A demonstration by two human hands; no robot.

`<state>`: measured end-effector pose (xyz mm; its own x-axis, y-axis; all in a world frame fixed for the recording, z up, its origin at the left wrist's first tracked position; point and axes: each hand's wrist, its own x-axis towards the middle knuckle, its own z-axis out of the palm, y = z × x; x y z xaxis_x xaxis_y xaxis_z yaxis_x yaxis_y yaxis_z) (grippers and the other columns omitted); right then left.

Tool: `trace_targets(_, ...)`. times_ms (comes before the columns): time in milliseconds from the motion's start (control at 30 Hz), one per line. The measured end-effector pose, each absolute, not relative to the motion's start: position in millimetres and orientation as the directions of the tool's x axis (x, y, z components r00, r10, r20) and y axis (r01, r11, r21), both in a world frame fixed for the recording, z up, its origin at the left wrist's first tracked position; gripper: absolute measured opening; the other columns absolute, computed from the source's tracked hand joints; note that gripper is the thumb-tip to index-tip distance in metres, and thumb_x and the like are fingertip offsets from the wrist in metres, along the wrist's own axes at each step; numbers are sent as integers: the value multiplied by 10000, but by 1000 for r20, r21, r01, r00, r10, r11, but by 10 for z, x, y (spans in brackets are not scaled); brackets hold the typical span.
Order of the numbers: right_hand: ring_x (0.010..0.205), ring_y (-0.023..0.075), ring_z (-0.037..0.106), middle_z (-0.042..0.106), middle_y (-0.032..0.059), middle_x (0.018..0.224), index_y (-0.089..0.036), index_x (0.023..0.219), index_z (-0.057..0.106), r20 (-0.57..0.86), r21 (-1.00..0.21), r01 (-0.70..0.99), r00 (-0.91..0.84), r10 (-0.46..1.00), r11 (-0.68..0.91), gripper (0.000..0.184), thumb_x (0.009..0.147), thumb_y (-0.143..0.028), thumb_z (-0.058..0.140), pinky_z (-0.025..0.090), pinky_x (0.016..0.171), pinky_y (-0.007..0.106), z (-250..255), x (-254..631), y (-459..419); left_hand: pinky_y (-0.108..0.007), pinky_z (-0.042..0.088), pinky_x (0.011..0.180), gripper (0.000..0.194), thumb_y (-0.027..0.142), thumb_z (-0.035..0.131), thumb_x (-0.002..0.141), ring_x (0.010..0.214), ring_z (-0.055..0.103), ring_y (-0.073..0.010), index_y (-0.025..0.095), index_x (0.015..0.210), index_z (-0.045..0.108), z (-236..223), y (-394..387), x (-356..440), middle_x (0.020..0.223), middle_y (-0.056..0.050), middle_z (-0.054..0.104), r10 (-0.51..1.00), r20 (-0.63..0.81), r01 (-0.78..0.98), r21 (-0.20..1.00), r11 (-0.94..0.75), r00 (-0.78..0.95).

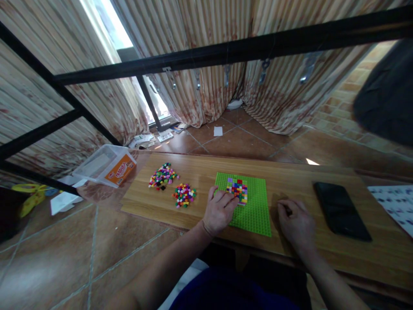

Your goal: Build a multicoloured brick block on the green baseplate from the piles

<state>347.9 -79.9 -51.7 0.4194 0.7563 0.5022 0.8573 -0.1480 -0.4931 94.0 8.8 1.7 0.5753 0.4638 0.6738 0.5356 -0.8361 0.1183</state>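
Note:
A green studded baseplate (254,219) lies on the wooden table, with a square patch of small colourful bricks (239,186) set on its upper part. My left hand (221,211) rests over the plate's left side, palm down. Its fingers reach to the lower left of the patch and cover some of it, while the thumb stands apart. No brick shows in that hand. To the right of the plate, my right hand (296,219) lies on the table, curled into a loose fist with nothing visible inside.
Two piles of loose bricks, a larger pile (163,175) and a smaller pile (184,195), lie left of the plate. A clear plastic box (108,163) stands at the table's left end. Rightward are a black phone (342,211) and a printed sheet (395,204). Black metal bars (193,62) cross beyond the table.

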Motion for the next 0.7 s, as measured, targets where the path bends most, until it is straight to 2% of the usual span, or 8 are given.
trace_targets(267,766,185,595,679,81,892,-186,866,693,484,-512,845,434,760,-156,323,940,-420,484,452,707,319,-489,3464,-802,-434,325,1120,185,163,565,968,934,626,-171,246,1011,725,34,76,951,947,-6,757,473,681,524,152,-838,559)
trace_targets(400,779,196,601,685,91,905,-185,868,695,483,-497,852,428,764,-164,333,933,-425,474,451,703,326,-494,3478,-800,-451,308,1146,214,170,569,968,935,637,-175,262,1096,715,79,7,912,975,-10,765,529,643,552,192,-811,554)
trace_targets(533,812,209,617,691,95,916,-182,886,698,497,-467,871,400,770,-152,328,934,-413,470,469,729,336,-496,3492,-803,-443,342,1122,192,175,578,970,895,640,-176,251,1080,716,142,-88,742,933,-15,763,608,671,607,287,-742,426)
trace_targets(700,811,224,633,699,107,939,-189,900,702,514,-437,886,386,766,-153,315,919,-406,474,485,736,358,-510,3534,-821,-405,451,975,120,176,587,968,902,639,-198,212,994,699,126,-165,236,923,-42,748,717,642,716,365,-596,270)
